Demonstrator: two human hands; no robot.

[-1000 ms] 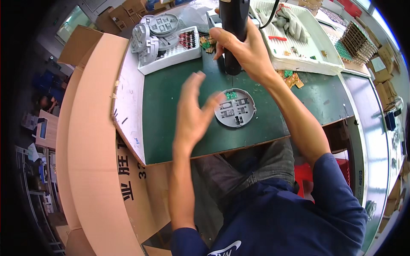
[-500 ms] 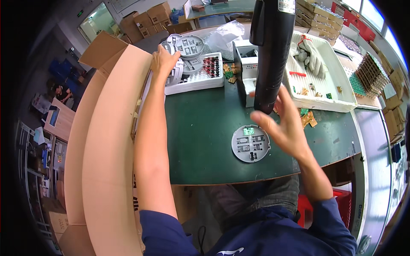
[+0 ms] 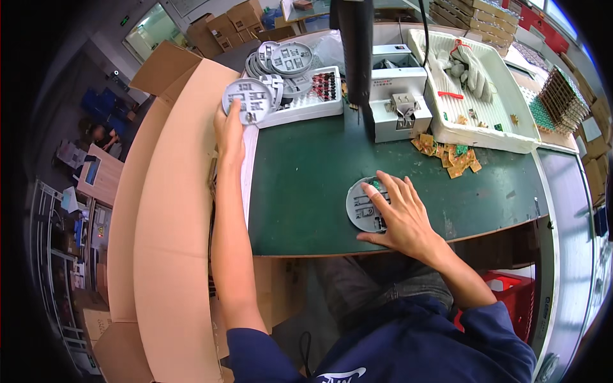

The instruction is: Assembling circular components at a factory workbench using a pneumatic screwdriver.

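Note:
My left hand (image 3: 231,133) grips a round grey plastic housing (image 3: 249,102) by its edge, with its moulded slots showing, at the left end of the bench. Beside it, a pile of similar grey housings (image 3: 292,59) lies on a white foam tray (image 3: 306,113). My right hand (image 3: 408,220) is spread, its fingers apart, over the right side of another round grey housing (image 3: 365,207) on the green bench top. That hand covers part of a small green circuit board in this housing. Whether the fingertips touch it, I cannot tell. A black powered screwdriver (image 3: 353,57) hangs upright beyond.
Behind the screwdriver stands a grey screw feeder (image 3: 401,118). Small orange and green boards (image 3: 450,157) lie near a white tray (image 3: 472,137) with gloves (image 3: 472,83). A tall open carton (image 3: 169,210) flanks my left arm. Red-and-black parts (image 3: 324,86) fill part of the foam tray.
My left hand has drawn a housing from the pile toward me. My right hand has moved away from the screwdriver, down over the housing on the bench. The screwdriver now hangs farther left and away.

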